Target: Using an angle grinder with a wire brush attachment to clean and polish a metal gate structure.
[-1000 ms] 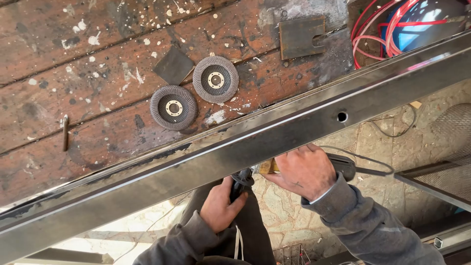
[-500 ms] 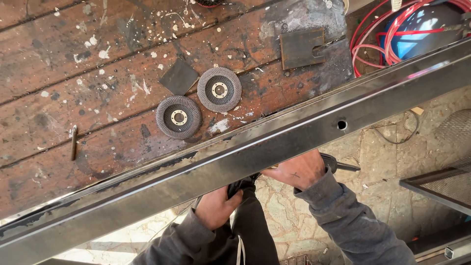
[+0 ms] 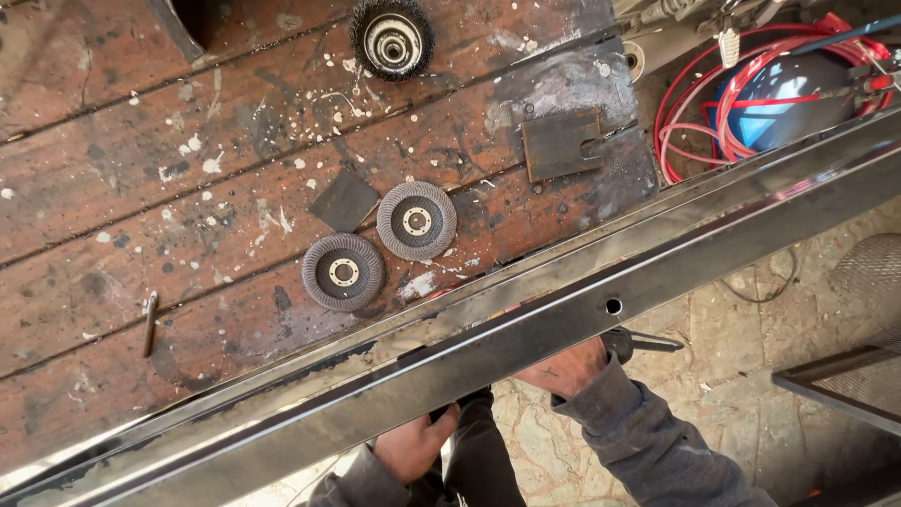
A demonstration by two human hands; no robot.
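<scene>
Both arms reached forward from the bottom of the view, each in a grey sleeve. The left hand [image 3: 413, 443] sat lower, fingers curled upward, its fingertips hidden from view. The right hand [image 3: 566, 366] sat higher and further right, back of the hand facing the camera, wrist bent, fingers hidden. The hands were apart.

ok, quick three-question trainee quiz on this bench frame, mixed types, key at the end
1. True or false: the two round grey flap discs lie on the worn wooden benchtop.
2. What sits at the frame's top edge? A) black wire cup brush B) hammer C) paint can
3. Which hand is nearer the round hole in the long steel bar?

Key: 1 true. 2 A. 3 The right hand; the left hand is lower down the bar.
</scene>
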